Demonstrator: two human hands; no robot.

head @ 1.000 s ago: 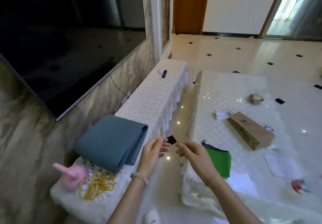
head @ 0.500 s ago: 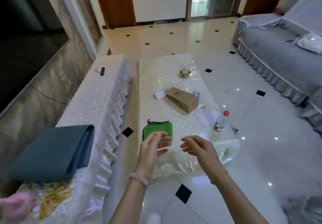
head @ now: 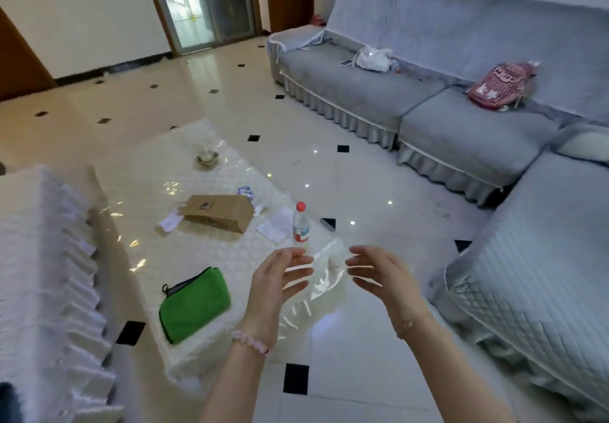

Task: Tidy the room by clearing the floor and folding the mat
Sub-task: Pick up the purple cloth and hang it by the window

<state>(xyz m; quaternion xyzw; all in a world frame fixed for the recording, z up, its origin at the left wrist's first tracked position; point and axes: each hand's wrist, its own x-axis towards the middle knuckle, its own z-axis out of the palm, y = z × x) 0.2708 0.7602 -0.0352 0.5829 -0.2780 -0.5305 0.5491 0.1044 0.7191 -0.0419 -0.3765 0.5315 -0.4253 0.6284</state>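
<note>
Two hands raised over a littered mat: the left hand (head: 276, 277) and right hand (head: 379, 274) hover palms facing, near each other but apart. Each grip is loose, fingers spread and lightly curved, holding nothing. One pink bracelet (head: 250, 343) circles the left wrist.

The one white quilted mat (head: 184, 251) lies spread flat on the tiled floor (head: 362, 192), between a white-covered desk (head: 39, 258) on the left and a grey sofa (head: 428, 99) on the right, its shiny near corner below the hands. On the mat are one green pouch (head: 194, 304), one brown paper bag (head: 217, 212) lying on its side, one upright red-capped bottle (head: 300, 225) near the right edge, one small dish (head: 206, 158) at the far end, and at least two paper slips (head: 276, 226).

On the sofa are two bags, one white (head: 374, 58) and one red (head: 501, 85).
</note>
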